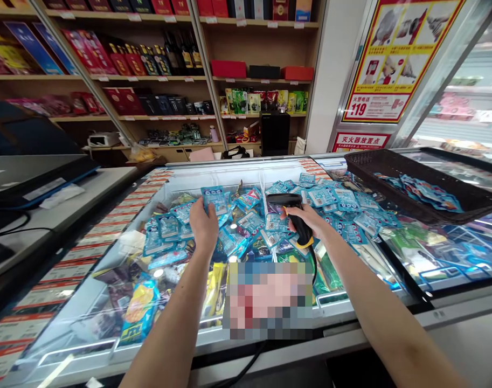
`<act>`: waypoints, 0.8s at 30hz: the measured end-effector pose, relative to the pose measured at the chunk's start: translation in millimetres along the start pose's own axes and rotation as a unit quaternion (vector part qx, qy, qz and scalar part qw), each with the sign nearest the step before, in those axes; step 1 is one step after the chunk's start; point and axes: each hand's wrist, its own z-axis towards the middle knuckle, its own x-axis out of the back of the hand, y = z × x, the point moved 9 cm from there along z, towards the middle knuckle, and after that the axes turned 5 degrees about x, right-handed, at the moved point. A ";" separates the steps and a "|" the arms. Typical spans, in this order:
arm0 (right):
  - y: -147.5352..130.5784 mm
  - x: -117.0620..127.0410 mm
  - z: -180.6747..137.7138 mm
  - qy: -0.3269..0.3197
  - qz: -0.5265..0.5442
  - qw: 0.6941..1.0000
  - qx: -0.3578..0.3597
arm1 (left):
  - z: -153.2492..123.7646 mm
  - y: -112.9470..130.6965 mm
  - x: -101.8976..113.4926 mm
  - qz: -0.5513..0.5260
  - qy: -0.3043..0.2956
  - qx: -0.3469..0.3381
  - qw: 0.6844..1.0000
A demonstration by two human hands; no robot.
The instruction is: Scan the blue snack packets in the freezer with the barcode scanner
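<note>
My left hand (203, 222) grips a light-blue ice-cream packet (214, 200) above the open chest freezer (270, 328). A heap of several matching blue packets (330, 202) fills the freezer's middle and right. My right hand (310, 221) holds a black handheld barcode scanner (292, 207) with a yellow trim, its head pointing left toward the packet. The scanner's cable runs down past a blurred patch at the freezer's near edge.
A dark plastic basket (395, 188) with several blue packets rests on the freezer's glass lid at right. Other colourful frozen packets (140, 310) lie lower left. A grey counter (60, 210) stands left; shelves of boxed goods (157, 59) line the back wall.
</note>
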 end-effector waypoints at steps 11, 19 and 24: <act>3.5 3.5 2.0 0.007 0.001 1.000 0.003 | -27.8 25.5 -10.3 0.115 -0.110 -0.156 0.975; 1.8 3.5 0.5 0.012 0.004 1.000 -0.003 | -82.3 64.1 -77.8 0.122 -0.376 -0.284 0.874; 2.2 4.8 1.5 0.014 0.012 1.000 0.005 | -69.9 55.6 -68.8 0.204 -0.327 -0.255 0.887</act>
